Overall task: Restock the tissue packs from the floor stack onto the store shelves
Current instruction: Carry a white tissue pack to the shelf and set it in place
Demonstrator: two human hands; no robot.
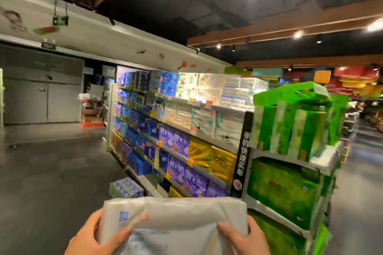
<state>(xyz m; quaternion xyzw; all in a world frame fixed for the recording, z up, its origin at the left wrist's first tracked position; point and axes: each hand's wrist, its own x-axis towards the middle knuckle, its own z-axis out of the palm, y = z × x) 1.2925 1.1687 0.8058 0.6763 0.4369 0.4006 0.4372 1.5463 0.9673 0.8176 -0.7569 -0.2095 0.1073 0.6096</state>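
- Left hand (99, 234) is gripping the left edge of the white tissue pack (176, 219), thumb curling over its top.
- Right hand (242, 238) is clutching the pack's right edge, fingers curled over it.
- The pack is sitting just before the end shelf (290, 159) of green packs (294, 126).

Dim aisle, ceiling spotlights (298, 35) glaring upper right; motion blur throughout, wide-angle bending at edges.

Both hands, left hand (99, 234) and right hand (242, 238), grip a white tissue pack (176, 219) at six o'clock; stocked shelves (178, 130) run toward twelve, green packs (294, 122) at three.
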